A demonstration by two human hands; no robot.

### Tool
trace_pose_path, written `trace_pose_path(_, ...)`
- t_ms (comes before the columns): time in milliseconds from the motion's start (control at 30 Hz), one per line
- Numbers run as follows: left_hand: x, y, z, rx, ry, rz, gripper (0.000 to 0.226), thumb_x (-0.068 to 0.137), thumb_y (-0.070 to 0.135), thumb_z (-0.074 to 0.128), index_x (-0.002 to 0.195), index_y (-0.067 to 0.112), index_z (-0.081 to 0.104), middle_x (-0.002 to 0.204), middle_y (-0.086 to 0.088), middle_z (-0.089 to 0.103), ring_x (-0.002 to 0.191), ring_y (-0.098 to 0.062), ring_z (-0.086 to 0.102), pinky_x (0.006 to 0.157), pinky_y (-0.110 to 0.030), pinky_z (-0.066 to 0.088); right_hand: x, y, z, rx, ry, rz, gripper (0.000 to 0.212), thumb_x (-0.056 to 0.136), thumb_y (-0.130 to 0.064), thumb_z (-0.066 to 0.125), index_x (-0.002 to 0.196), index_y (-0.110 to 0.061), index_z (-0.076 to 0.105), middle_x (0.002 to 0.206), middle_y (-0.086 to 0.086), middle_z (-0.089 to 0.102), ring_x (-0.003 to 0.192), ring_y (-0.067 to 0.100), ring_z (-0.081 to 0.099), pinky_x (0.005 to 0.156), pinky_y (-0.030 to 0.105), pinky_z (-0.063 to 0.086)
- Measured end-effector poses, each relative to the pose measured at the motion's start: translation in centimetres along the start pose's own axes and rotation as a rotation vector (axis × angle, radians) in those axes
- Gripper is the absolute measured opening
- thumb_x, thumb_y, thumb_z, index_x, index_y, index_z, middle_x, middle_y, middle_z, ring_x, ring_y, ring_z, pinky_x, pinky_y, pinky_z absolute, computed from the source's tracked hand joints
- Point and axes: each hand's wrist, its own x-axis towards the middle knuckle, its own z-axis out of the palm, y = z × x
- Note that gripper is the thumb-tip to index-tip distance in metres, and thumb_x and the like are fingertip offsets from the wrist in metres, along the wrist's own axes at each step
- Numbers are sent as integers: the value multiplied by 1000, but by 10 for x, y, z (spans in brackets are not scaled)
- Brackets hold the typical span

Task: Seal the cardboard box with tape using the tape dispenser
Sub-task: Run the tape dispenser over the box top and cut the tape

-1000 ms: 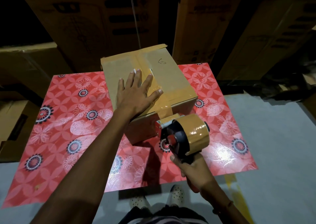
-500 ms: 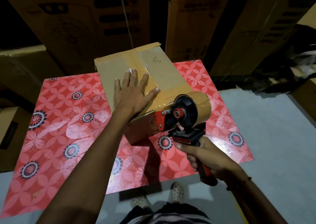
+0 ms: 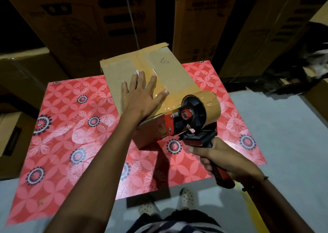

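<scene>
A brown cardboard box (image 3: 170,69) lies on the red flowered table (image 3: 74,129), its flaps closed and a shiny strip of brown tape (image 3: 170,103) running across its top to the near right edge. My left hand (image 3: 140,96) rests flat on the box top with fingers spread, the thumb on the tape. My right hand (image 3: 225,160) grips the red handle of the tape dispenser (image 3: 195,119). The dispenser's red front end touches the box's near right edge, and its brown tape roll stands upright just right of the box.
Tall cardboard cartons (image 3: 92,19) stand stacked behind the table, and more cartons (image 3: 10,140) sit at the left. Grey floor (image 3: 284,126) lies to the right, with a yellow line (image 3: 246,195) near my right wrist. My feet (image 3: 186,197) show below the table's near edge.
The dispenser has risen from the box's front face to its top near edge and turned, roll now to the right. My right hand shifted right. My left hand stays flat on the box.
</scene>
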Motion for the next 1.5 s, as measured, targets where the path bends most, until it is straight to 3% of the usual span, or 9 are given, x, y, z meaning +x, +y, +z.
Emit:
trace_pose_path(167, -1, 1, 0, -1, 7, 3, 84, 87, 83, 8, 157, 38, 15, 170, -7, 0, 156, -27, -3, 122, -59, 0, -2, -3, -2, 47, -38, 79, 13, 93, -24, 73, 94, -11, 69, 54, 2, 40, 45, 18, 37, 47, 27, 35)
trace_pose_path(333, 0, 0, 1, 14, 11, 9, 85, 86, 83, 7, 158, 38, 14, 170, -7, 1, 156, -27, -3, 122, -59, 1, -5, -6, -3, 23, -39, 62, 10, 94, -22, 72, 84, -19, 71, 54, 3, 40, 45, 17, 37, 46, 27, 37)
trace_pose_path(433, 1, 0, 1, 5, 6, 6, 84, 87, 83, 9, 158, 38, 14, 170, -7, 0, 156, -27, -4, 122, -59, 0, -5, -7, -3, -12, -17, 52, 32, 95, -20, 71, 64, -29, 73, 52, 3, 41, 42, 16, 37, 45, 26, 38)
trace_pose_path(733, 1, -1, 0, 0, -2, 4, 87, 84, 84, 7, 158, 38, 14, 170, -7, 0, 156, -27, -3, 121, -59, 1, 2, 1, -2, -81, 89, 55, 14, 94, -19, 70, 96, -6, 65, 50, 1, 44, 42, 16, 39, 46, 26, 38)
trace_pose_path(933, 1, -3, -1, -6, -6, 5, 87, 84, 85, 6, 158, 38, 12, 170, -7, -1, 156, -27, -3, 121, -59, 1, 7, 27, 14, -208, 229, -155, 31, 91, -26, 75, 76, -3, 62, 57, 13, 45, 50, 21, 39, 51, 34, 35)
trace_pose_path(1067, 2, -4, 1, 2, 10, 8, 86, 85, 83, 5, 158, 38, 12, 170, -7, 1, 156, -28, -2, 121, -60, 2, 5, 45, 16, -330, 287, -270, 43, 88, -37, 77, 67, -7, 55, 49, -4, 42, 46, 16, 33, 52, 31, 31)
trace_pose_path(1267, 2, -2, 2, -5, 18, 5, 86, 85, 83, 6, 158, 38, 14, 170, -7, 2, 156, -28, -1, 121, -59, 0, 4, 51, 20, -243, 290, -208, 44, 87, -38, 78, 64, -12, 52, 51, -5, 36, 49, 18, 29, 54, 35, 30)
trace_pose_path(1367, 1, -2, 2, -12, 14, 4, 87, 84, 84, 5, 158, 39, 14, 170, -6, 2, 156, -26, -2, 121, -59, 0, 1, 39, 22, -162, 251, -128, 40, 90, -28, 77, 73, 0, 54, 58, 12, 36, 52, 20, 29, 50, 33, 29)
trace_pose_path(1500, 1, 0, 2, -9, 16, 7, 86, 84, 84, 6, 158, 39, 13, 170, -6, 1, 156, -26, -3, 121, -59, 0, -2, 14, 14, -184, 187, -57, 36, 92, -21, 75, 89, 12, 60, 54, 12, 35, 44, 19, 30, 43, 28, 29)
